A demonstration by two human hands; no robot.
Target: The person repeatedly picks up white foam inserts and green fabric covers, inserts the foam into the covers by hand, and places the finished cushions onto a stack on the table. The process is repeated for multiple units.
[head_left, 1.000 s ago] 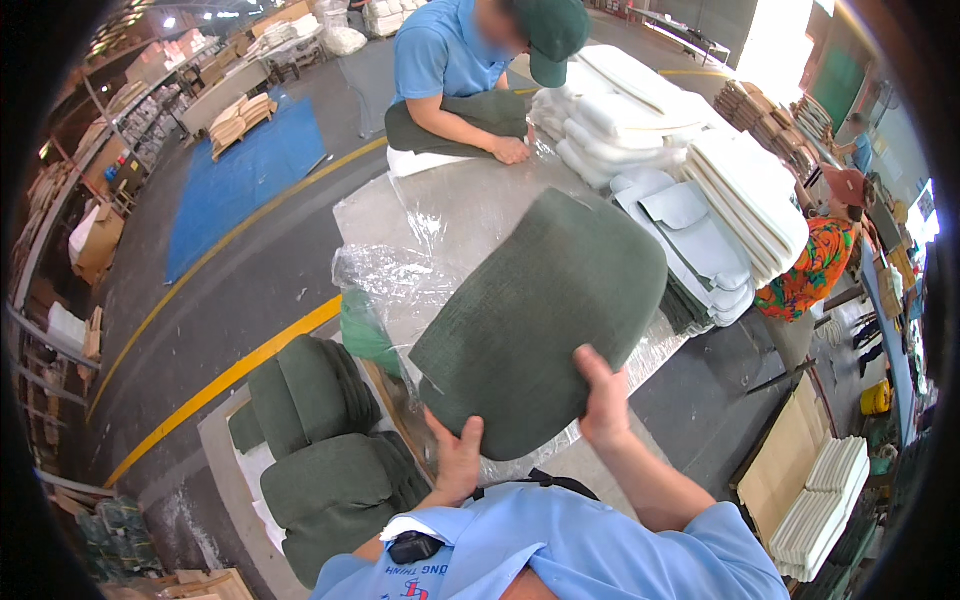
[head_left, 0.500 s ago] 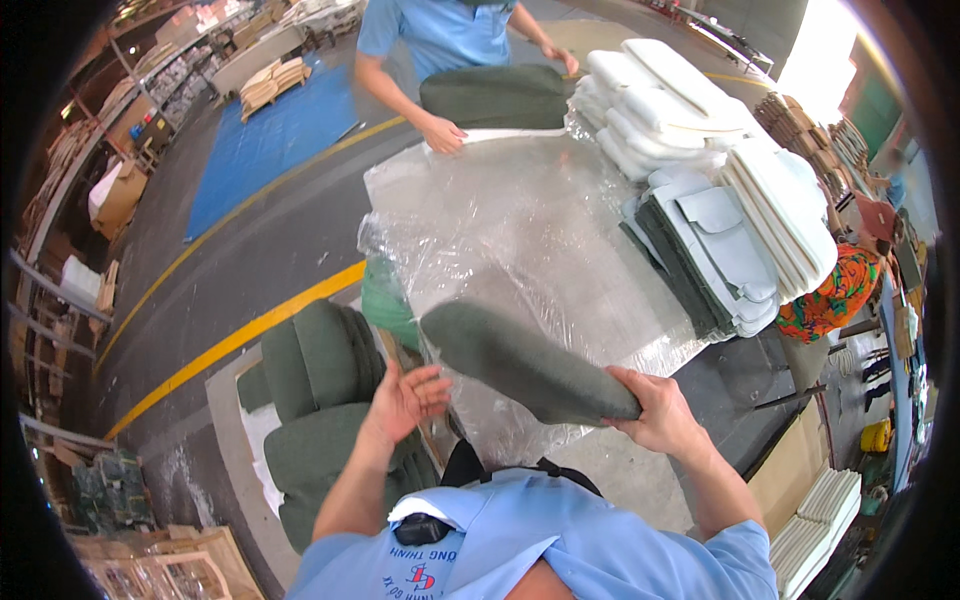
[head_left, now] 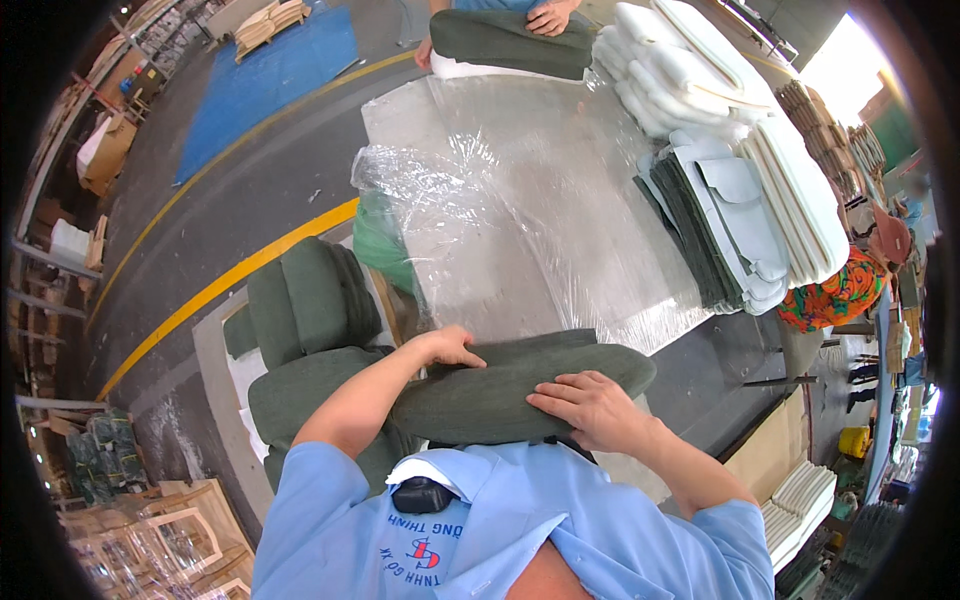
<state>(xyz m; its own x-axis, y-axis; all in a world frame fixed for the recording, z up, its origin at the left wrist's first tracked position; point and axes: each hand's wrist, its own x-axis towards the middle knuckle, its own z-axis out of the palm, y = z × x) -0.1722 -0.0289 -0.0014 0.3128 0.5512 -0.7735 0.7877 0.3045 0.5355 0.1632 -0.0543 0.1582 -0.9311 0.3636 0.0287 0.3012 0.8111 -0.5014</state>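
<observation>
A dark green seat cushion lies lengthwise close against my front, at the near edge of the table. My left hand is at its far edge, fingers bent over the dark fabric and gripping it. My right hand rests on its upper face toward the right end, fingers stretched out over the fabric. Behind the cushion shows a further strip of dark green fabric; whether it belongs to the same cushion I cannot tell. Clear plastic sheeting covers part of the pale table.
More green cushions are stacked at my left. White padding and grey-and-dark covers are piled at the table's right. Across the table, a co-worker's hand rests on another green cushion. Green cloth hangs at the left edge.
The cushion has come in against my front and lies more level. My left hand, free and open before, now grips it. My right hand has shifted onto its face. The co-worker's hands have moved.
</observation>
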